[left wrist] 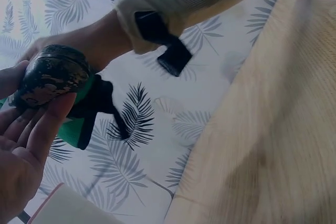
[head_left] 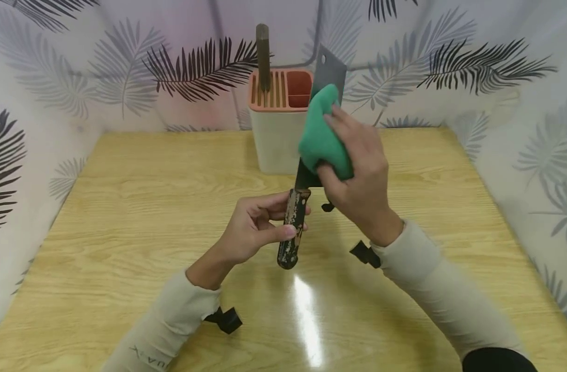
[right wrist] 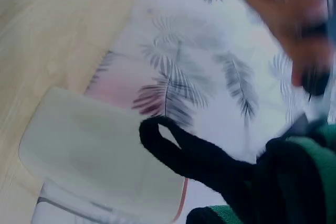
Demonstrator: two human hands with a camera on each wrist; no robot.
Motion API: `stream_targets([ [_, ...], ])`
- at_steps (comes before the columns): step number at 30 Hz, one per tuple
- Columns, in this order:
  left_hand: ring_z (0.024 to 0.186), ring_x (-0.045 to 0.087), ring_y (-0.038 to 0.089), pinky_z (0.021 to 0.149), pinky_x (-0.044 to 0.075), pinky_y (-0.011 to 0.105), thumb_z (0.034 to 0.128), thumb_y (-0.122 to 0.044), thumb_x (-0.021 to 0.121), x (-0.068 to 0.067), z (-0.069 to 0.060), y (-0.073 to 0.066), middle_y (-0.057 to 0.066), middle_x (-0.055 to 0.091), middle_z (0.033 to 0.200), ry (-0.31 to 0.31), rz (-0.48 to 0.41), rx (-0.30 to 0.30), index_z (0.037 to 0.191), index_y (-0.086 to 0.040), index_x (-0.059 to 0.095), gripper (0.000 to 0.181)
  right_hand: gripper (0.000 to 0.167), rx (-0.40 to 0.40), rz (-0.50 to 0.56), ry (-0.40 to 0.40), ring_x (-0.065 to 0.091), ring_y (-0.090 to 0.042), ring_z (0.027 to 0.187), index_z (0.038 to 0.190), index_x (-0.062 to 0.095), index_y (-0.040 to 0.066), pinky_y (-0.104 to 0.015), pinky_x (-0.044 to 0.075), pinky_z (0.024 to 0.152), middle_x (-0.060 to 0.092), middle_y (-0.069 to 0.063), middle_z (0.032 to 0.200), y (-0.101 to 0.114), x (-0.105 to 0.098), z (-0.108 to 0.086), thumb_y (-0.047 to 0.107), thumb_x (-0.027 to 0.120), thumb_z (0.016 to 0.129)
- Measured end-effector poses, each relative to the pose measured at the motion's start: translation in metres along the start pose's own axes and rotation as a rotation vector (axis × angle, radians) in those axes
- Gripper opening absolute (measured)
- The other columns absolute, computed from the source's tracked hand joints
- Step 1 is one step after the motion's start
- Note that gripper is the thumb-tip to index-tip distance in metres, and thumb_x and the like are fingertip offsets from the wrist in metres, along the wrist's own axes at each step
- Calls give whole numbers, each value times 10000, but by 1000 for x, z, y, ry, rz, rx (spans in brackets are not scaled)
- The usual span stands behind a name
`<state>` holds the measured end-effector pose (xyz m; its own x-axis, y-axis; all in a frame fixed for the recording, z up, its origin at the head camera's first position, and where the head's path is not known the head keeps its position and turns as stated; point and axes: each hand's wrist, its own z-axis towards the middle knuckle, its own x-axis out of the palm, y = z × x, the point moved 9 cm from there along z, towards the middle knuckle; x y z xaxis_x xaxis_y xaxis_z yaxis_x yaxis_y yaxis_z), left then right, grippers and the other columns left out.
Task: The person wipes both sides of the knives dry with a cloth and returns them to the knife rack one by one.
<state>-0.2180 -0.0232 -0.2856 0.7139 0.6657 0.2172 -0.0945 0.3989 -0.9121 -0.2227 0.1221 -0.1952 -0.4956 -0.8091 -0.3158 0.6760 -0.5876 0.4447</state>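
My left hand [head_left: 253,225] grips the worn, flaking handle of a cleaver [head_left: 330,72], whose blade points up and away. In the left wrist view the dark handle butt [left wrist: 52,77] shows between thumb and fingers. My right hand [head_left: 362,165] holds a bunched green cloth [head_left: 323,134] against the blade and covers much of it. A black loop [right wrist: 199,156] hangs from the cloth in the right wrist view, where the left hand [right wrist: 289,19] is blurred at the upper right.
Behind the cleaver stands a white knife holder [head_left: 276,139] with an orange slotted top. Another knife [head_left: 263,57] is upright in its slots. The wooden table [head_left: 148,175] meets leaf-patterned sheeting [head_left: 181,62] at the back and sides. Black straps [head_left: 230,320] hang at both wrists.
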Motion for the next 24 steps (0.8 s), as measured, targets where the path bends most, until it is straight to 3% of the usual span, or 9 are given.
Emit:
stream_targets([
  [2, 1034, 725, 111, 837, 621, 295, 891, -225, 760, -3, 1, -2, -67, 725, 1185, -22, 12, 18, 1389, 252, 353, 801, 461, -59, 6, 51, 596, -364, 1114, 1244, 672, 10, -458, 495, 980, 658, -180, 1319, 11, 6, -11, 83, 616, 793],
  [5, 1071, 708, 101, 849, 620, 298, 905, -263, 738, -4, 1, -3, 62, 696, 1270, -32, 31, 10, 1412, 229, 344, 809, 440, -68, 31, 76, 596, -363, 1124, 1244, 674, 16, -464, 500, 965, 653, -181, 1322, 14, 9, -21, 79, 615, 813],
  [9, 1040, 717, 100, 814, 628, 303, 920, -357, 687, 3, 3, 8, 315, 530, 1394, -12, 15, -103, 1504, 104, 315, 832, 433, 3, 49, -34, 588, -364, 1182, 1250, 656, 0, -455, 471, 998, 636, -191, 1340, -3, 1, -20, 61, 594, 826],
  [11, 1003, 725, 96, 775, 630, 296, 920, -400, 663, 8, 4, 14, 352, 435, 1447, -2, -8, -160, 1545, 33, 285, 849, 429, 21, 52, -105, 589, -359, 1201, 1243, 652, -12, -451, 466, 1014, 636, -202, 1333, -10, -3, -18, 58, 587, 825],
  [14, 964, 727, 92, 725, 628, 295, 899, -408, 677, 13, 4, 20, 324, 382, 1491, -18, -74, -214, 1572, -22, 255, 883, 422, 28, 56, -163, 587, -345, 1221, 1239, 647, -19, -441, 466, 1037, 634, -206, 1327, -19, -8, -15, 59, 584, 829],
  [18, 890, 731, 93, 707, 611, 254, 831, -386, 767, 16, 2, 24, 147, 579, 1343, -68, -149, -267, 1540, 15, 318, 930, 438, 69, 120, -182, 585, -327, 1257, 1289, 618, -29, -417, 454, 1110, 628, -200, 1346, -32, -13, -6, 56, 601, 859],
  [21, 855, 726, 89, 719, 597, 229, 808, -379, 798, 18, 0, 26, -27, 639, 1193, -77, -171, -306, 1495, 74, 358, 933, 466, 113, 190, -165, 580, -294, 1277, 1346, 582, -29, -391, 437, 1144, 620, -188, 1364, -39, -13, -2, 49, 615, 887],
  [24, 858, 707, 76, 737, 592, 219, 801, -422, 795, 18, -3, 26, -54, 646, 1138, -82, -138, -331, 1446, 129, 387, 942, 481, 107, 217, -105, 593, -269, 1255, 1363, 570, -26, -373, 453, 1123, 621, -184, 1365, -36, -8, -8, 37, 616, 888],
])
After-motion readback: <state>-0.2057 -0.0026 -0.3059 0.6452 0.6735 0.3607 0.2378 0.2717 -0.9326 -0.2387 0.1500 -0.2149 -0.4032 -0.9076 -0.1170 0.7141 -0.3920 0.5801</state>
